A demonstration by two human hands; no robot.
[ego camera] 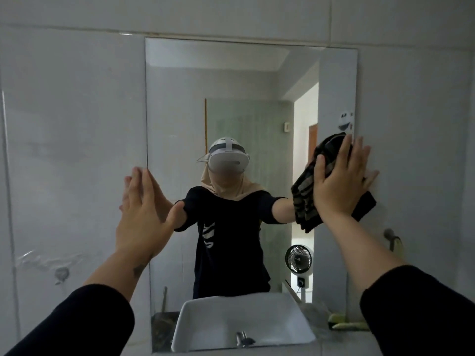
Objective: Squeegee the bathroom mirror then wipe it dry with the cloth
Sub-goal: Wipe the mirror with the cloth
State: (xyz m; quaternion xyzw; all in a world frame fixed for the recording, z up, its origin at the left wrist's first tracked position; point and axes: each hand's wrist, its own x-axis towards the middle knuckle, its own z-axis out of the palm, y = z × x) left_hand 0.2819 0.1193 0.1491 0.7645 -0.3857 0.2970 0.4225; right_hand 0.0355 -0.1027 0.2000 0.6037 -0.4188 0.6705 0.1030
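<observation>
Head view of a wall-mounted bathroom mirror [180, 104] set in pale wall tiles [72, 124]. I am pressing my right hand [339, 181], flat with its fingers spread wide, against a dark, olive-and-black striped cloth [305, 199], pinning it to the glass at the mirror's right edge, about halfway up. The cloth is bunching out to the left of the palm, and a dark corner is showing past the hand's lower right side. I am holding my left hand [141, 211] open and empty, fingers straight and close together, with the fingertips resting at the mirror's left edge, level with the right hand. Both forearms are bare above dark sleeves [84, 322].

The glass is reflecting a person in a white headset and a dark shirt bearing a white print that I cannot read. A white basin [231, 322] is appearing in the lower part of the reflection, with a small fan [298, 259] to its right near a bright doorway. A yellow-green object [347, 323], too indistinct to name, is lying on the counter [331, 341] just below the mirror's lower right corner. A small white sticker [345, 120] is sitting above the right hand. No legible writing is showing anywhere.
</observation>
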